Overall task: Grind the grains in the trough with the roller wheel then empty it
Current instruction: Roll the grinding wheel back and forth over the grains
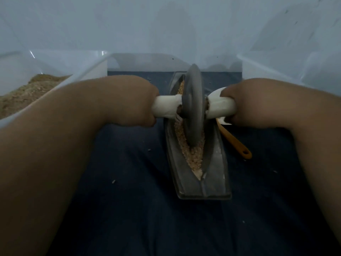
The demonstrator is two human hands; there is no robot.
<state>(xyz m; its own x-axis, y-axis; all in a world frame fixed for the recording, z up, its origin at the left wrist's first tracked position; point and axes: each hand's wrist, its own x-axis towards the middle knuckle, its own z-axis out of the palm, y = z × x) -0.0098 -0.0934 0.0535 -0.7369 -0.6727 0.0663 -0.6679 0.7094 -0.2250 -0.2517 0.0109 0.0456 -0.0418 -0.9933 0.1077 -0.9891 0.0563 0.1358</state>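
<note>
Head view: left hand [137, 102], right hand [245, 106] each grip wrapped handle of roller wheel [193, 106], upright in trough [217, 167].

No legible text, label, brand, number or sign was observed on the roller wheel [193, 106], the trough [215, 174] or any other surface in view
</note>
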